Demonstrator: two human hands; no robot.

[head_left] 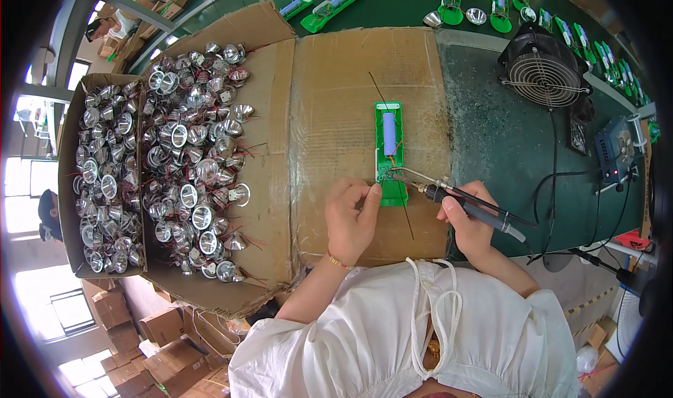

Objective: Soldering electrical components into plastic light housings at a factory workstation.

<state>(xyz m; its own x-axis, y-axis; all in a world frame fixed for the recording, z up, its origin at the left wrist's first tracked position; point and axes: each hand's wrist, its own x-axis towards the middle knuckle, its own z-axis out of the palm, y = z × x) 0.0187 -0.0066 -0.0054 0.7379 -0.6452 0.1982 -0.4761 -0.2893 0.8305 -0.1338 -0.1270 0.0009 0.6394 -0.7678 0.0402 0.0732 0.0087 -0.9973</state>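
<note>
A green plastic housing (394, 194) lies upright in the picture on the cardboard before me. In it are a purple cylindrical battery (389, 133) and a small green circuit board (387, 171) with thin wires. My left hand (352, 216) is closed at the housing's lower left edge, thumb and forefinger pinched beside the board; what they pinch is too small to make out. My right hand (468, 216) grips a soldering iron (473, 213) with a thin curved metal tube on it. The iron's tip points at the lower part of the board. Thin dark lines run above and below the housing.
At left, cardboard boxes hold many silver reflector cups (202, 218) with red wires. A black fan (543, 75) and a blue soldering station (615, 151) stand at right, with cables (554, 166) across the green mat. More green housings (333, 9) line the far bench.
</note>
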